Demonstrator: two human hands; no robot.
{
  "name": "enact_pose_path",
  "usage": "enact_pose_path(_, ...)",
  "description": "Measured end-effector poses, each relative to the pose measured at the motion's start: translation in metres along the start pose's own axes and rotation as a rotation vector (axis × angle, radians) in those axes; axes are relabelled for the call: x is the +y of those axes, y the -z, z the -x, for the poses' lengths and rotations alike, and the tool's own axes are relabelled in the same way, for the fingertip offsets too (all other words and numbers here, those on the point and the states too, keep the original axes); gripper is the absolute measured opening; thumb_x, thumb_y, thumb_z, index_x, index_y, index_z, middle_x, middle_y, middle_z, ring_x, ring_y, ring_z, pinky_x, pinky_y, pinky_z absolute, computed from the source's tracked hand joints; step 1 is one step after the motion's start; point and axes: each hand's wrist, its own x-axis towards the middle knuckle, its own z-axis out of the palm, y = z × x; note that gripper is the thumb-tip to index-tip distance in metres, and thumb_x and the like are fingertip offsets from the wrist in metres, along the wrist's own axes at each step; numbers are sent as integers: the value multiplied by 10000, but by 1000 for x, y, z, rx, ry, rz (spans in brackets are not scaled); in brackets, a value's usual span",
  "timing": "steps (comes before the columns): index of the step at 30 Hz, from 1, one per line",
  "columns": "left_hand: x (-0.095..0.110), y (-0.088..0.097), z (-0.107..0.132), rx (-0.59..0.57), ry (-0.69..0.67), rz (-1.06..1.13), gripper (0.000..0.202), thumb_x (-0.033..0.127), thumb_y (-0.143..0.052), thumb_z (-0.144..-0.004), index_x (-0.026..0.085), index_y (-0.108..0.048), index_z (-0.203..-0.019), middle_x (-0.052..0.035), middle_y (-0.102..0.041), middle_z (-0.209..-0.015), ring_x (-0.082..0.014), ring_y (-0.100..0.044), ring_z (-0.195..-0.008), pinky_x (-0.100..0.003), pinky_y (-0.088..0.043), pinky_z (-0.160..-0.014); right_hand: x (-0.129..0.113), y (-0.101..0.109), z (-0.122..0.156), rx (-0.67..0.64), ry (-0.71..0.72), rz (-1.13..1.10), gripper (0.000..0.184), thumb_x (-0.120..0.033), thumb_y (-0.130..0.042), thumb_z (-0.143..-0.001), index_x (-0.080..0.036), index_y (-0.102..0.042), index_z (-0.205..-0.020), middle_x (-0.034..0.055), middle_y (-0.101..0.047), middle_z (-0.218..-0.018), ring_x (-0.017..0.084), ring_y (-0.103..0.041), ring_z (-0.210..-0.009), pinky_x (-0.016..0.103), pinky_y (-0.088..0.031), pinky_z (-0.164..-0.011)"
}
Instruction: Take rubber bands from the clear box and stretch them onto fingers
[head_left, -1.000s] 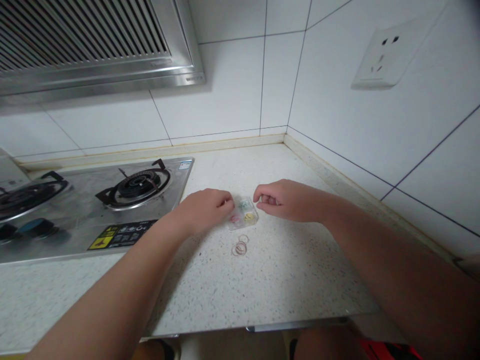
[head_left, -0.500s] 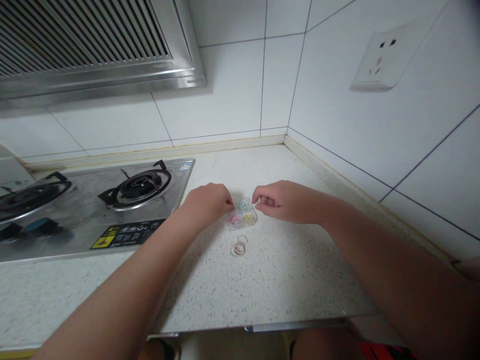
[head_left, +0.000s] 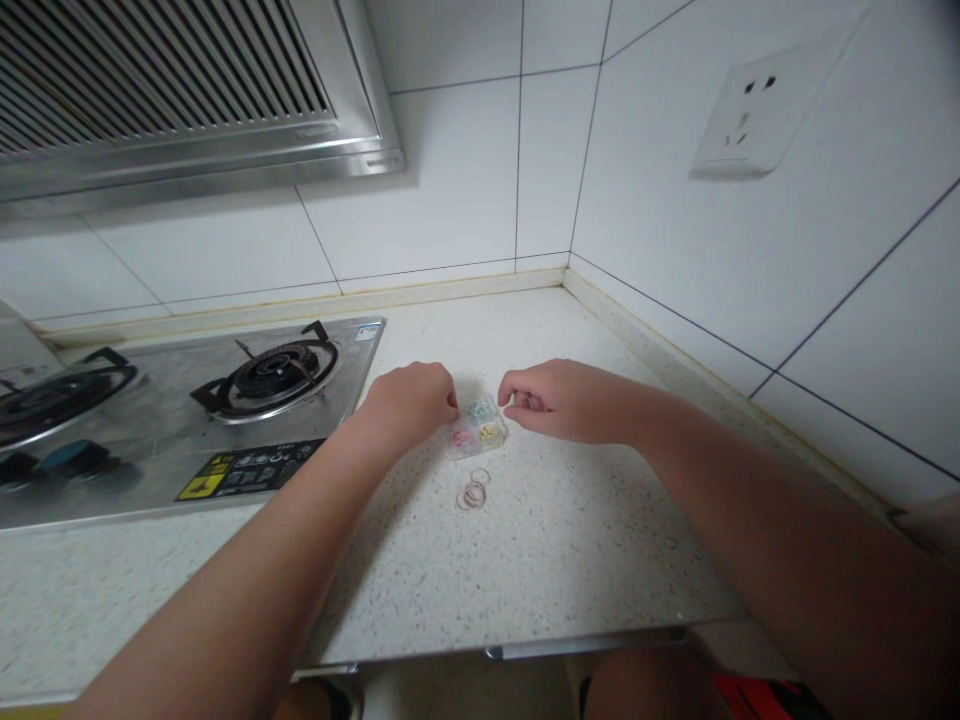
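A small clear plastic box (head_left: 475, 434) with compartments of pink, yellow and teal rubber bands sits on the speckled countertop (head_left: 540, 540). My left hand (head_left: 409, 400) is curled, fingertips pinched at the box's left far corner. My right hand (head_left: 559, 400) is curled too, fingertips pinched against the box's right far edge. A few loose rubber bands (head_left: 472, 492), reddish and pale, lie just in front of the box, untouched.
A steel gas hob (head_left: 187, 410) with two burners fills the left of the counter. A range hood (head_left: 172, 90) hangs above it. Tiled walls meet in the corner behind, with a wall socket (head_left: 742, 115) on the right wall. The counter's front edge runs near my knees.
Both hands and the box sit slightly farther left and back in the picture, mostly from head movement. The grip on the box looks the same.
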Motion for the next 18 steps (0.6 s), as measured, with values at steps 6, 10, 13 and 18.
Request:
enact_pose_path(6, -5, -1, -3, -8, -12, 15, 198, 371, -705, -806, 277, -820, -937, -118, -763, -905, -301, -698, -835, -351, -493, -676, -2, 0, -1, -7, -10, -8, 127, -279, -569, -922, -200, -659, -964, -21, -621, -647, 115, -488, -581, 263, -265, -565)
enact_pose_path(10, -6, -1, -3, -12, -20, 24, 208, 390, -700, -798, 280, -818, -929, -109, -765, -903, -289, -693, -814, -340, -485, -662, -3, 1, -1, -24, -16, -44, 158, -322, -566, -933, -196, -658, -963, -10, -643, -680, 116, -501, -584, 260, -278, -560)
enact_pose_path(13, -6, -2, -3, 3, -40, 23, 217, 386, -678, -802, 261, -813, -918, -107, -763, -896, -279, -688, -802, -332, -470, -654, -3, 1, -1, -18, -21, -51, 163, -333, -577, -926, -198, -662, -964, -7, -651, -700, 117, -511, -592, 259, -282, -559)
enact_pose_path(18, -8, -1, -1, 11, -83, 25, 237, 380, -646, -816, 233, -802, -915, -108, -760, -908, -246, -673, -770, -312, -446, -645, -3, 2, 0, -22, -25, -42, 171, -335, -579, -923, -194, -664, -970, 0, -655, -709, 122, -520, -598, 264, -288, -568)
